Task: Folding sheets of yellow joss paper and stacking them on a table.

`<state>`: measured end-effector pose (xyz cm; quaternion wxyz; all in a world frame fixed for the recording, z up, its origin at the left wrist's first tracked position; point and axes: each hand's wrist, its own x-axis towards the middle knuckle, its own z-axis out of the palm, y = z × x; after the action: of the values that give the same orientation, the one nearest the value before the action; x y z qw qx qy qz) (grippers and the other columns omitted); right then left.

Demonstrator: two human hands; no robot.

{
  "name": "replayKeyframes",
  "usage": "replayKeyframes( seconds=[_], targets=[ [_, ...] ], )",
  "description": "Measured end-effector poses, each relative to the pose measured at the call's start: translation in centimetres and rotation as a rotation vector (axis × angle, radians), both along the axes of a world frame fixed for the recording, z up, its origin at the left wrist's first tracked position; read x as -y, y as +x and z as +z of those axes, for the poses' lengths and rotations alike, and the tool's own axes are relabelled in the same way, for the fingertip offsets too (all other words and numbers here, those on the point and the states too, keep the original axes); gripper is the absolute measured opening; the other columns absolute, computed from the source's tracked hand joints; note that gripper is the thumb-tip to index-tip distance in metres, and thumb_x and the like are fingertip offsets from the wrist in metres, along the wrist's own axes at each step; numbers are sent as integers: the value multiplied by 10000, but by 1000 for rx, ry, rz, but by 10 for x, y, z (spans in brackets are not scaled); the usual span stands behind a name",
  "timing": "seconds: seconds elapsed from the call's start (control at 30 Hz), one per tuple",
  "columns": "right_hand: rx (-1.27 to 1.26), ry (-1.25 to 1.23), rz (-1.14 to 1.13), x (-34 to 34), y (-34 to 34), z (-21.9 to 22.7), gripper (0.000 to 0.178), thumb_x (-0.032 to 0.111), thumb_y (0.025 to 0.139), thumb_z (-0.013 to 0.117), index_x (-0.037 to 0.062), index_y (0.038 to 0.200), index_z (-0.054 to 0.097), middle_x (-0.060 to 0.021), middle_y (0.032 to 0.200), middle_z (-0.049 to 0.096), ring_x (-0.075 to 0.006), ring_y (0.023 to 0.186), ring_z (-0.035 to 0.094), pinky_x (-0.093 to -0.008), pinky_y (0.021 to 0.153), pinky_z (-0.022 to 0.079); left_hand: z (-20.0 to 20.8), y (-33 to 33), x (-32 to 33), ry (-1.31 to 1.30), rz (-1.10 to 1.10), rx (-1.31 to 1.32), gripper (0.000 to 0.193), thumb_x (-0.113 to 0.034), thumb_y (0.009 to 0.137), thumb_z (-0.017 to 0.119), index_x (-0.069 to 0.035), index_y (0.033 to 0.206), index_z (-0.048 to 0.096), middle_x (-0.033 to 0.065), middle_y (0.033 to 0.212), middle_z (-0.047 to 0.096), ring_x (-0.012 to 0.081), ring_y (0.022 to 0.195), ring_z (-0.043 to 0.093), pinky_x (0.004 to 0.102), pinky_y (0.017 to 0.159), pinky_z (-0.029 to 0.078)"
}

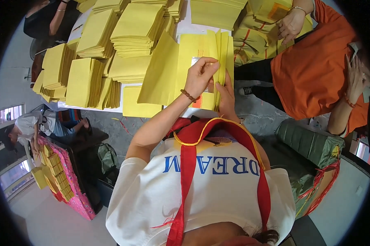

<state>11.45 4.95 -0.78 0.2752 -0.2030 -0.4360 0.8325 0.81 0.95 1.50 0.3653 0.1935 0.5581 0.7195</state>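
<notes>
Yellow paper sheets (189, 45) lie in front of me at the near edge of the table, their right side raised in several narrow folds (221, 45). My left hand (200, 76), with a brown bead bracelet at the wrist, is closed in a pinch at these folds. My right hand (227, 96) grips the folded edge from the right, thumb on top and fingers partly hidden behind the paper. Under my left hand a silvery patch shows on the sheet, and a red patch (198, 102) lies below it. A larger yellow sheet (158, 71) stands tilted up on the left.
Tall stacks of yellow paper (135, 26) cover the table's left and far side. At the right, a person in an orange top (312, 69) sits beside yellow bundles (250, 43). Green wrapped bales (310, 143) stand behind right. Another person works at a pink table (80, 201).
</notes>
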Motion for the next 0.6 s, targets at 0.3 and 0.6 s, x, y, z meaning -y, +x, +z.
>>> replayKeyframes(
  seconds=[0.3, 0.6],
  targets=[
    [-6, -15, 2, 3, -2, 9, 574, 28, 873, 417, 17, 1408, 209, -94, 1348, 356, -162, 1214, 374, -280, 1012, 296, -12, -4, 1, -160, 31, -282, 148, -127, 802, 655, -11, 806, 564, -38, 575, 405, 52, 528, 363, 224, 474, 320],
    [34, 83, 9, 2, -1, 12, 594, 16, 857, 441, 24, 1404, 211, -97, 1323, 376, -162, 1200, 386, -279, 992, 321, -6, 1, 1, -45, 106, -306, 104, -91, 825, 608, -10, 866, 559, -16, 654, 453, 61, 583, 401, 217, 512, 343]
  ],
)
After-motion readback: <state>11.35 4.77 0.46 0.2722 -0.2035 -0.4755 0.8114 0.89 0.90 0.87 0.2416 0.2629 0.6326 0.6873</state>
